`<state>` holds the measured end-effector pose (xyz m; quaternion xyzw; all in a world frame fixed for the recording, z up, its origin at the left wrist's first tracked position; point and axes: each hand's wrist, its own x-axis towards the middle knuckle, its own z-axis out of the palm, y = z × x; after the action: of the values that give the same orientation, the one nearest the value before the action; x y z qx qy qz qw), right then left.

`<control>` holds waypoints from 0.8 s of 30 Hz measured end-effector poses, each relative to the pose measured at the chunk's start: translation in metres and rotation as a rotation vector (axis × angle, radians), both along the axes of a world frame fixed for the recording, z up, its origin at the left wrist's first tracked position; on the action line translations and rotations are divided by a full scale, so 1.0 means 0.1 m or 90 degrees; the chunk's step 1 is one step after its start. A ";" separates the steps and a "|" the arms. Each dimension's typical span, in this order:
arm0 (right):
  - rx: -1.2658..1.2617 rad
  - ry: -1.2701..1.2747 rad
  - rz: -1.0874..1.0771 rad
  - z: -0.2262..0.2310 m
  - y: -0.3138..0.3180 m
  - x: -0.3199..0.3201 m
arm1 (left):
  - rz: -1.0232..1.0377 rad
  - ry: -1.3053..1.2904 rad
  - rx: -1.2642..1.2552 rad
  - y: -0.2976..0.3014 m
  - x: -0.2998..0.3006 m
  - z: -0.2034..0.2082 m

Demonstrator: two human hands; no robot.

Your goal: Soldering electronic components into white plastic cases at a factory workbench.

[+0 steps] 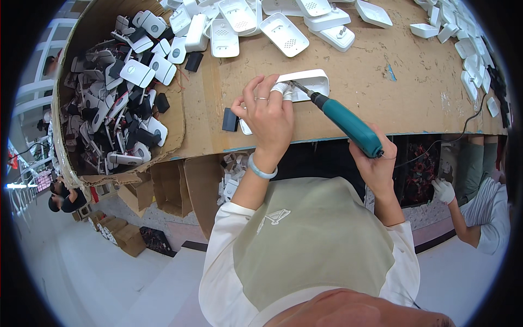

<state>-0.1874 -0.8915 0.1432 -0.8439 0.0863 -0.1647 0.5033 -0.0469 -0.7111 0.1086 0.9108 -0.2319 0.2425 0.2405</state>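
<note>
Cardboard sheeting (338, 103), brown and scuffed, covers the workbench that runs across the upper half of the view, above a pale floor.

Nearest the body, the right hand (373, 161) is wrapped tight around the grip of one teal electric screwdriver with a black collar (348, 124); its bit slants up and left into the one long white plastic housing (305, 83) lying flat on the cardboard just in from the bench's near edge. The left hand (267, 111), with a ring, a taped fingertip and a pale blue bracelet, presses down on that housing, fingers curled over its left end and covering part of it. One small black rectangular block (230, 120) lies just beside the left hand.

Farther back, a loose row of roughly a dozen white plastic shells (283, 34) lies open side up. A second black block (193, 61) sits near them. More white pieces (471, 54) crowd the right end.

At far left, one large cardboard box (177, 128) is heaped with white and black parts, too many to count.

At right, another person's gloved hand (444, 191) hangs below the bench.
</note>
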 end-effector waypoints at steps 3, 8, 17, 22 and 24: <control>0.001 0.001 -0.001 -0.03 0.00 0.00 | 0.002 -0.004 0.000 0.00 -0.01 0.00; -0.016 -0.009 -0.003 -0.04 0.01 0.00 | 0.004 -0.003 0.003 0.00 -0.01 -0.01; -0.043 -0.008 0.000 0.00 -0.01 0.00 | 0.005 -0.008 0.002 0.00 0.00 -0.01; -0.043 0.009 0.000 0.02 -0.03 0.01 | 0.007 -0.006 0.001 -0.01 0.00 0.00; -0.050 0.036 -0.003 0.02 -0.04 0.00 | 0.007 -0.006 0.007 -0.01 0.00 0.00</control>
<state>-0.1878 -0.8954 0.1457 -0.8670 0.0964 -0.1451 0.4669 -0.0466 -0.7120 0.1084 0.9122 -0.2294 0.2471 0.2329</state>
